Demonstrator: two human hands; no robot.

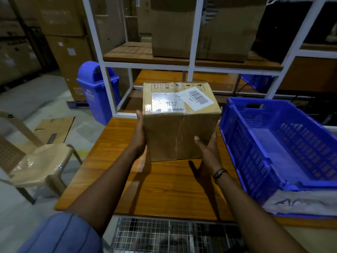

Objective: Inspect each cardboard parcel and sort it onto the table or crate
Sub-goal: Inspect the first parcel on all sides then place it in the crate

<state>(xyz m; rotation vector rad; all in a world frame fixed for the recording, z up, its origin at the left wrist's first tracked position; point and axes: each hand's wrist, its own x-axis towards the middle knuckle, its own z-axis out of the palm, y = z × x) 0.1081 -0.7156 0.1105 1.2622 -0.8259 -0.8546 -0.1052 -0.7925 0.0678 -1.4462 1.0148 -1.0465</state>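
A blue sleeve [60, 234] is seen nearest. The left hand [139, 136] is pressed flat to the cardboard parcel [180, 128], the right hand [207, 148] opposite, thumb laid on the near face. The parcel is held at mid-table [164, 189], left of the blue crate [242, 147].

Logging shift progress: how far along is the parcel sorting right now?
Done: no sorted parcel shows in the blue crate or on the table. In hand: one taped cardboard parcel, labels facing up, pressed between left hand and right hand over the table. Left: judging it and setting it down.
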